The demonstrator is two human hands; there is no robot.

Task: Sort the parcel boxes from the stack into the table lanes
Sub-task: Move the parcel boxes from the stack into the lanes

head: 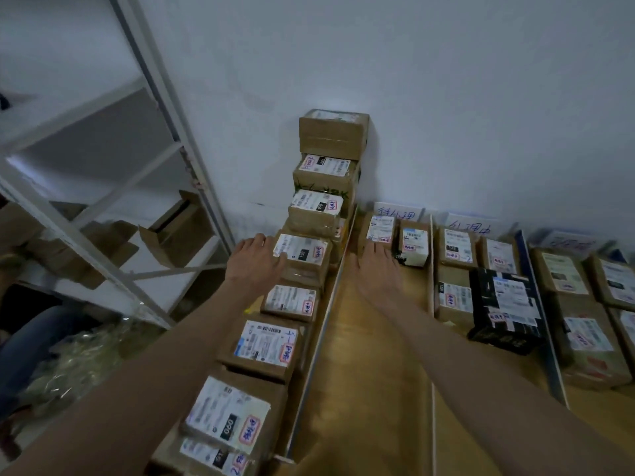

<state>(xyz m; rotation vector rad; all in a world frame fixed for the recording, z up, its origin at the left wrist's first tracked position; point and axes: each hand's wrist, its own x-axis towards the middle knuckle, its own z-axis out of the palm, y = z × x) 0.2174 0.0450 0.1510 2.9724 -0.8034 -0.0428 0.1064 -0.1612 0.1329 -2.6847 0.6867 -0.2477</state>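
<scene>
So the stack (309, 255) runs along the left edge of the worktop (371, 389), a long stepped column of labelled cardboard boxes climbing toward the wall (446, 97), tallest at the far end. Makes sense to keep it there: each one can slide straight sideways into a lane.

Our left hand (256, 261) is on the left side of one box (302, 259) midway up the stack, fingers draped over its near top corner. The grip looks loose, more a resting touch than a real hold, with the fingers fairly straight. Our guess is we're about to lift or nudge that one out.

Our right hand (376, 266) reaches flat down the first lane (378, 338), palm down, fingers straight and relaxed, tips just touching a small box (379, 230) at the far end. It's holding nothing; it looks like we're pushing that box snug against the back so the lane fills from the wall outward.

That lane is mostly bare wood, with just two boxes at its far end. Thin dividers (431, 269) split the lanes, and handwritten signs (398, 211) lean against the wall at their heads. The lanes to the right already hold several parcels, including a black box (505, 310).

Off to the left is a white metal shelf (103, 187) with flattened cardboard on it.
</scene>
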